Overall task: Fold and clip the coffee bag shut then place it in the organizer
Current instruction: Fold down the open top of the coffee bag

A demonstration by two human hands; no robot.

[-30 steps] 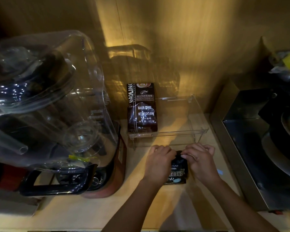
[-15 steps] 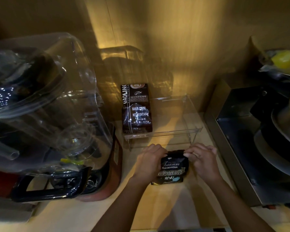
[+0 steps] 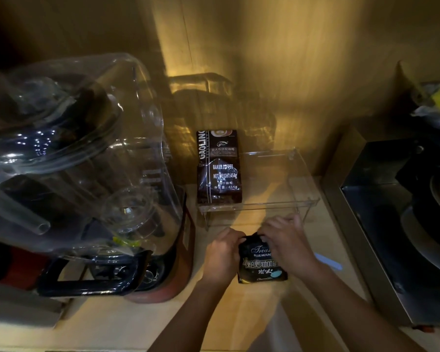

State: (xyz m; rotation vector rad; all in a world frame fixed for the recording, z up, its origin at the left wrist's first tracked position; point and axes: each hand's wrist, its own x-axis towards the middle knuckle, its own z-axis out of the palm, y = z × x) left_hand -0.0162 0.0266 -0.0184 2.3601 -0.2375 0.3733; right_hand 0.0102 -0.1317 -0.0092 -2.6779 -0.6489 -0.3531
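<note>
A small black coffee bag [image 3: 261, 266] with white lettering stands on the wooden counter, just in front of the clear plastic organizer [image 3: 305, 199]. My left hand [image 3: 221, 255] grips the bag's top left corner. My right hand [image 3: 286, 241] holds the top right and covers part of the folded top edge. A pale blue clip [image 3: 328, 261] lies flat on the counter to the right of my right wrist, untouched. A taller dark coffee bag [image 3: 219, 168] stands in the left side of the organizer.
A large blender [image 3: 81, 174] with a clear jar and red base fills the left of the counter, close to my left hand. A steel tray [image 3: 381, 224] with dark cookware sits at the right. The wooden wall is right behind the organizer.
My right hand has slid left over the bag's top, covering more of the label. The bag stays in the same spot and both hands keep hold of it.
</note>
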